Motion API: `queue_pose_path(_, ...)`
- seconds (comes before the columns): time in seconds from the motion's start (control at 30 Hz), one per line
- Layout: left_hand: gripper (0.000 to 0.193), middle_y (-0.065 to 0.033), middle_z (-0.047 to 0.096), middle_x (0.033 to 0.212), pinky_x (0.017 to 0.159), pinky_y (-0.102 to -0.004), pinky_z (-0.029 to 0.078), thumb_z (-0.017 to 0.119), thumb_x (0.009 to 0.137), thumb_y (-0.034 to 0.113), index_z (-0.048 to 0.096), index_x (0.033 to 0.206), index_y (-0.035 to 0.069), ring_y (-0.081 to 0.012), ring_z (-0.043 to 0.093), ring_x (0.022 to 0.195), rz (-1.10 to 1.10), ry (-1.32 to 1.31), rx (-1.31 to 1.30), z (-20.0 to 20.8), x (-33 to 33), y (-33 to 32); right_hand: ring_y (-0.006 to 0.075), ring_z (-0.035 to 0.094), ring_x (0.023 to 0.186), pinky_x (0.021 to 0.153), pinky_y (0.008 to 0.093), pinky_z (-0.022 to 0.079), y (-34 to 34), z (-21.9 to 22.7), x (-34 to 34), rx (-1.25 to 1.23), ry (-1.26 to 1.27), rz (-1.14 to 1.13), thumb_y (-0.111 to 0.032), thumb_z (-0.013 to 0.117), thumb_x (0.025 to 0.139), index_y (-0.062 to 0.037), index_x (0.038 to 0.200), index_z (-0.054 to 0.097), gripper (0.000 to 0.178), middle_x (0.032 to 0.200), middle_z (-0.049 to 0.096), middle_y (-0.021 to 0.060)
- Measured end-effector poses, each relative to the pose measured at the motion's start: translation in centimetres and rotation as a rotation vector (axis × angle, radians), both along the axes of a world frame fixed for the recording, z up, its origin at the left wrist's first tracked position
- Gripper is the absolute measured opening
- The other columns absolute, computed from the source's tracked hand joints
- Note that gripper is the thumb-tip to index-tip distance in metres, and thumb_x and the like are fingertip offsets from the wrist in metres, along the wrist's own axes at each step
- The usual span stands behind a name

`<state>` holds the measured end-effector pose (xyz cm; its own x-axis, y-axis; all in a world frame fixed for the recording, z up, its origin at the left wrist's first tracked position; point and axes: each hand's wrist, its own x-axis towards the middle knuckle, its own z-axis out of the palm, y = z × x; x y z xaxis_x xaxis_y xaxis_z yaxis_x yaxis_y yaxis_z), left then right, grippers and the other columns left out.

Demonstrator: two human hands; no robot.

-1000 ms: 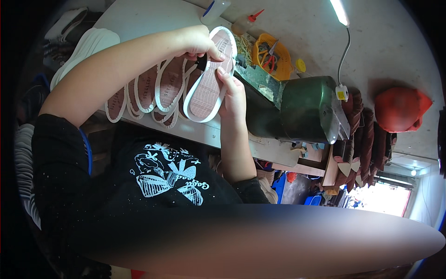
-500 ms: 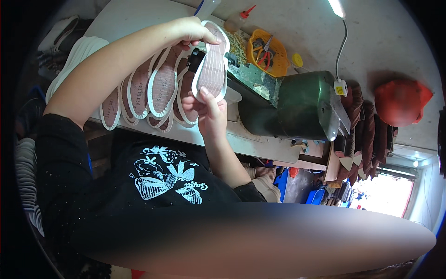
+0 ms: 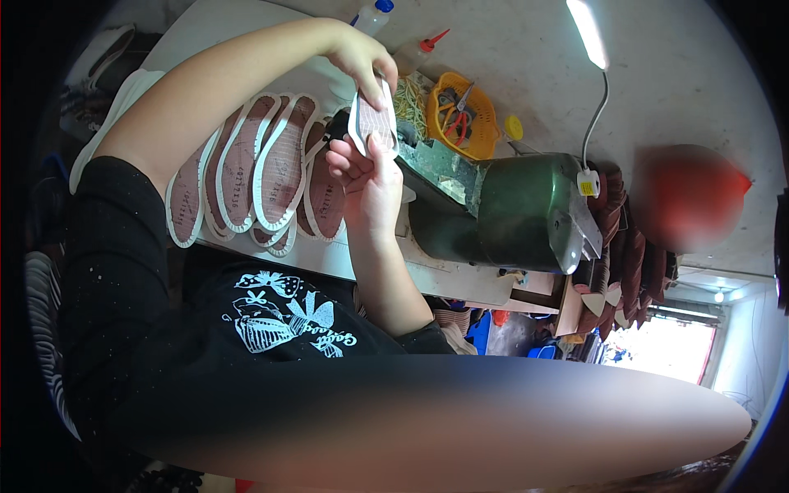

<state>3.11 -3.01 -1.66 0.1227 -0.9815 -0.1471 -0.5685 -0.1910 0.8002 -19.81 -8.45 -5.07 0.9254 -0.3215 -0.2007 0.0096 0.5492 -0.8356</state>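
Note:
Between my two hands is a brownish-pink insole (image 3: 371, 122) with a white edge, foreshortened and apparently bent or tilted. My left hand (image 3: 362, 59) grips its far end, the thumb pressed on the face. At its near end, my right hand (image 3: 370, 182) pinches it with the thumb on top, the other fingers curled beside it. Several similar insoles (image 3: 282, 177) with white rims lie overlapping on the white table (image 3: 316, 261), left of my right hand. Just right of the held insole stands a green sewing machine (image 3: 526, 205), partly hidden behind my hands.
Behind the machine, a yellow basket (image 3: 491, 123) holds scissors and tools. A red-tipped bottle (image 3: 427, 45) and a blue-capped bottle (image 3: 374, 18) stand nearby. A lit lamp (image 3: 588, 33) hangs above. Brown bundled pieces (image 3: 612, 246) hang at right, near a blurred red object (image 3: 690, 197).
The insole was spread out lengthwise toward me; now it looks shorter, tilted or bent, with my hands closer together. My left hand has turned over its far end. The whole view has shifted slightly.

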Motion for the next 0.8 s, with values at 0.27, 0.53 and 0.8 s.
queue_pose_path(0.27, 0.028, -0.0023, 0.059, 0.068, 0.053, -0.0269, 0.040, 0.075, 0.073, 0.025, 0.059, 0.079, 0.003, -0.0100, 0.053, 0.062, 0.061, 0.099, 0.245, 2.7, -1.5, 1.3, 0.0213, 0.067, 0.074, 0.067, 0.0299, 0.054, -0.9, 1.1, 0.1, -0.001, 0.092, 0.000, -0.035, 0.048, 0.094, 0.0053, 0.106, 0.054, 0.043, 0.088, 0.066, 0.0186)
queue_pose_path(0.53, 0.027, -0.0036, 0.061, 0.070, 0.056, -0.0274, 0.044, 0.067, 0.081, 0.029, 0.062, 0.083, 0.002, -0.0111, 0.056, 0.062, 0.112, 0.149, 0.340, 3.3, -4.9, 3.5, 0.0229, 0.066, 0.080, 0.069, 0.0326, 0.053, -1.6, 1.9, -0.4, 0.018, 0.127, 0.084, -0.037, 0.045, 0.094, -0.0021, 0.110, 0.054, 0.039, 0.094, 0.065, 0.0168)
queue_pose_path(0.8, 0.030, -0.0119, 0.063, 0.062, 0.046, -0.0324, 0.052, 0.064, 0.084, 0.029, 0.063, 0.080, 0.000, -0.0187, 0.061, 0.047, 0.309, 0.512, 0.418, 3.4, -8.1, 4.4, 0.0188, 0.065, 0.079, 0.071, 0.0307, 0.053, -2.5, 2.2, -0.9, 0.121, 0.174, 0.106, -0.036, 0.043, 0.093, -0.0026, 0.108, 0.056, 0.039, 0.093, 0.066, 0.0124)
